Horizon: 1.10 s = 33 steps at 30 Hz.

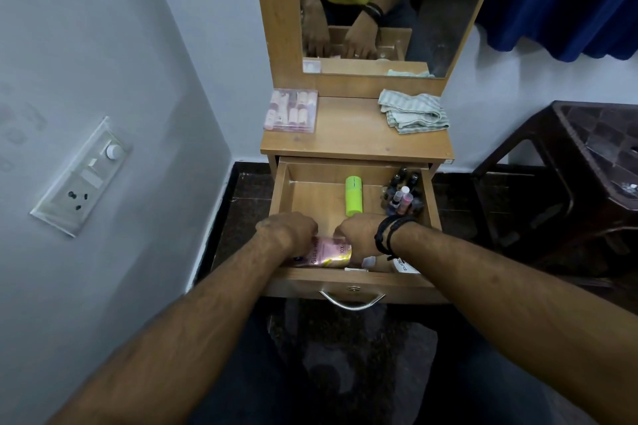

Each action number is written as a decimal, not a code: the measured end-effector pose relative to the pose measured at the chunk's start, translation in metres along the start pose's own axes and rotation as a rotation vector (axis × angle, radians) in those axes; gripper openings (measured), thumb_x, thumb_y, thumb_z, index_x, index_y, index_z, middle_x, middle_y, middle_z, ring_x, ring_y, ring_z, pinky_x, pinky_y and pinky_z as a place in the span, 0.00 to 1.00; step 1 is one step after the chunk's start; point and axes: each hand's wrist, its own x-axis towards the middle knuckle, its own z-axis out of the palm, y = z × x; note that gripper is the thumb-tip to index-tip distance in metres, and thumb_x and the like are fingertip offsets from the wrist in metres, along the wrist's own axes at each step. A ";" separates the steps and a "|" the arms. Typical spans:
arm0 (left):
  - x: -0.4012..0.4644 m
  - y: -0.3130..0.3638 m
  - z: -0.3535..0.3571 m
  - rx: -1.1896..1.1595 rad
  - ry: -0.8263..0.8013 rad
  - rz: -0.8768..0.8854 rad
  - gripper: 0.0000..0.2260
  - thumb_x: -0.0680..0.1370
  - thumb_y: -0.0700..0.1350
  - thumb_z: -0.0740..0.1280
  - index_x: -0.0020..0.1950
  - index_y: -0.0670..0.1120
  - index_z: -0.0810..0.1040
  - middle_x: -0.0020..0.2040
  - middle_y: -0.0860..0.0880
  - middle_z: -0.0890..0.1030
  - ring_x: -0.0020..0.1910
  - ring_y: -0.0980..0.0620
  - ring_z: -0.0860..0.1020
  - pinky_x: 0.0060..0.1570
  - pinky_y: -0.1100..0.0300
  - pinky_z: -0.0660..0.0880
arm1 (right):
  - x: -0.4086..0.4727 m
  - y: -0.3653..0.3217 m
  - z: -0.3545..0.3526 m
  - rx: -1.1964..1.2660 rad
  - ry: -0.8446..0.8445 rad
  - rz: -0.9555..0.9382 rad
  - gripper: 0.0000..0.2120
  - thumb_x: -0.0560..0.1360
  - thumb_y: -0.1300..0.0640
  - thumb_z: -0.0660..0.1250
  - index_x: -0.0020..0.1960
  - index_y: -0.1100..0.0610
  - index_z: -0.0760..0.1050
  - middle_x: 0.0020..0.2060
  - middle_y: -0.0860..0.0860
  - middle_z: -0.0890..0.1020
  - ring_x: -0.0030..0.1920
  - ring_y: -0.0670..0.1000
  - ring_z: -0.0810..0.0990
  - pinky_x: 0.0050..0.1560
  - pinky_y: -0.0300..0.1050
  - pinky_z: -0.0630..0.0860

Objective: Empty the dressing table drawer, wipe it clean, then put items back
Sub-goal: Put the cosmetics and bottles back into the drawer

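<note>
Both arms reach forward, left hand (pixel 293 229) and right hand (pixel 360 235) close together, fingers curled downward.

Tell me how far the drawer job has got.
Done: one clear case sits on the tabletop beside the cloth. In hand: both hands, left hand and right hand, are on a pink box in the drawer. Left: the green tube, small bottles, wiping, refilling.
</note>
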 end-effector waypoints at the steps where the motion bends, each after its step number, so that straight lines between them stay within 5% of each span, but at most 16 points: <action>1: 0.000 0.001 0.000 0.012 0.002 -0.010 0.19 0.77 0.49 0.69 0.68 0.54 0.75 0.62 0.50 0.79 0.59 0.47 0.77 0.60 0.45 0.76 | -0.001 0.000 -0.001 0.007 0.002 0.004 0.19 0.69 0.51 0.75 0.58 0.53 0.78 0.47 0.51 0.82 0.48 0.54 0.81 0.49 0.47 0.80; 5: 0.002 0.002 0.001 0.024 -0.006 -0.034 0.19 0.76 0.50 0.70 0.67 0.55 0.76 0.61 0.50 0.78 0.59 0.46 0.77 0.59 0.42 0.75 | 0.000 0.000 -0.001 0.052 -0.001 0.014 0.25 0.70 0.52 0.76 0.65 0.53 0.74 0.55 0.52 0.81 0.54 0.54 0.80 0.52 0.47 0.78; 17: 0.005 -0.002 0.004 0.029 -0.030 -0.024 0.18 0.75 0.49 0.71 0.65 0.54 0.76 0.58 0.50 0.79 0.57 0.47 0.77 0.58 0.43 0.76 | -0.006 0.002 -0.003 0.145 -0.060 0.006 0.31 0.70 0.55 0.75 0.71 0.54 0.70 0.60 0.50 0.80 0.58 0.52 0.78 0.60 0.49 0.77; 21: 0.006 -0.003 0.003 0.042 -0.047 -0.012 0.19 0.75 0.49 0.71 0.66 0.54 0.75 0.59 0.50 0.78 0.57 0.47 0.77 0.58 0.44 0.76 | -0.006 0.005 -0.005 0.180 -0.042 0.016 0.24 0.69 0.57 0.75 0.63 0.50 0.73 0.56 0.47 0.78 0.59 0.52 0.76 0.54 0.43 0.77; 24: 0.006 -0.004 0.001 0.043 -0.010 -0.002 0.20 0.75 0.50 0.71 0.67 0.53 0.74 0.61 0.50 0.78 0.58 0.48 0.77 0.58 0.45 0.76 | -0.007 0.003 -0.011 0.216 -0.021 0.019 0.35 0.72 0.55 0.73 0.76 0.55 0.64 0.66 0.50 0.75 0.65 0.52 0.75 0.60 0.43 0.75; 28: 0.003 -0.006 -0.011 0.023 0.095 0.003 0.18 0.78 0.50 0.68 0.68 0.52 0.74 0.61 0.50 0.78 0.58 0.48 0.77 0.59 0.46 0.76 | -0.009 -0.001 -0.026 0.226 0.070 0.009 0.31 0.77 0.50 0.69 0.76 0.55 0.64 0.67 0.52 0.75 0.65 0.53 0.74 0.62 0.44 0.73; 33: 0.001 -0.012 -0.040 -0.041 0.270 -0.004 0.14 0.79 0.54 0.65 0.63 0.52 0.78 0.58 0.49 0.80 0.55 0.47 0.79 0.56 0.43 0.77 | -0.008 0.001 -0.054 0.322 0.318 0.042 0.19 0.77 0.50 0.67 0.66 0.54 0.75 0.58 0.52 0.80 0.57 0.56 0.78 0.50 0.44 0.73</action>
